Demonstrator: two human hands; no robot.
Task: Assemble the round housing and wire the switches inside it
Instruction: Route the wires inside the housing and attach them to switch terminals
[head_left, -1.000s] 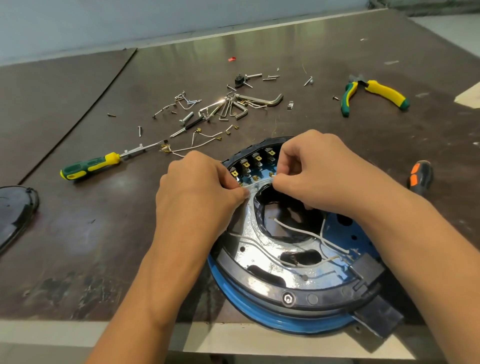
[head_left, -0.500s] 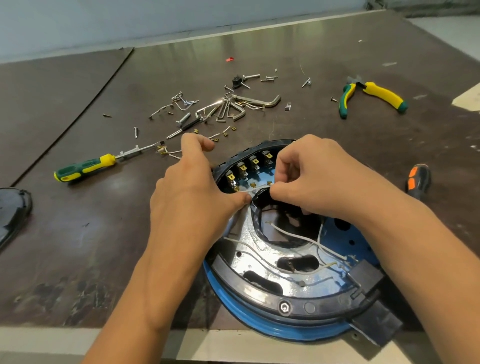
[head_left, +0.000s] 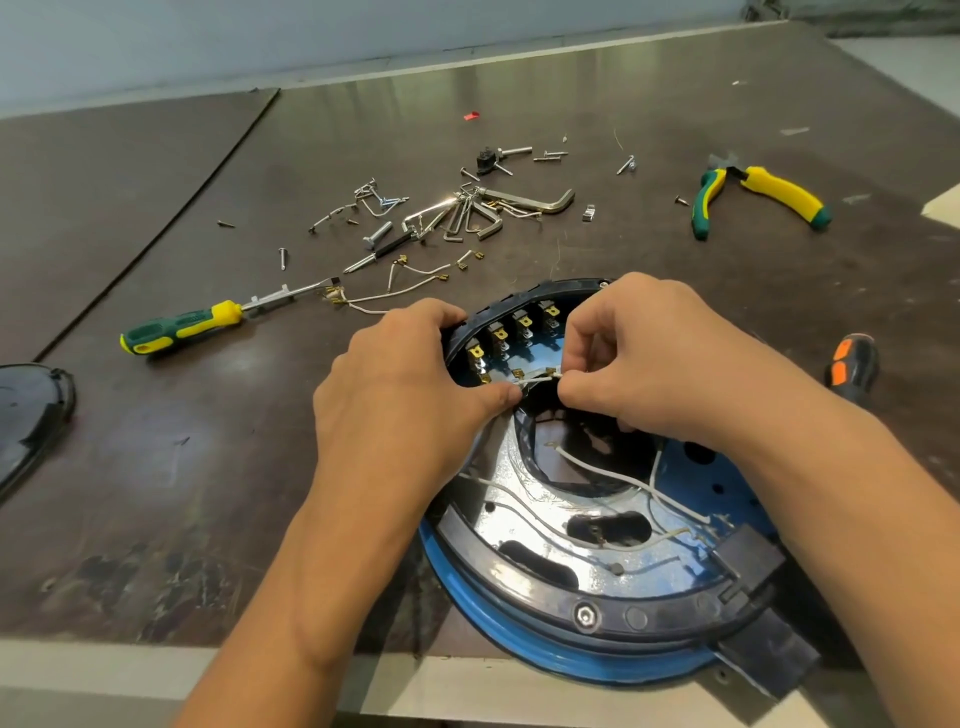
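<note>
The left hand (head_left: 400, 410) has slid off the row of brass-tabbed black switches (head_left: 511, 332) at the far side of the round blue-and-black plastic housing (head_left: 587, 618). Its forefinger, raised half a second ago, now curls with the others over the housing's far-left rim, thumb on the short white wire (head_left: 537, 381). More of that wire now shows between the thumb and the pinching right hand (head_left: 660, 374).
</note>
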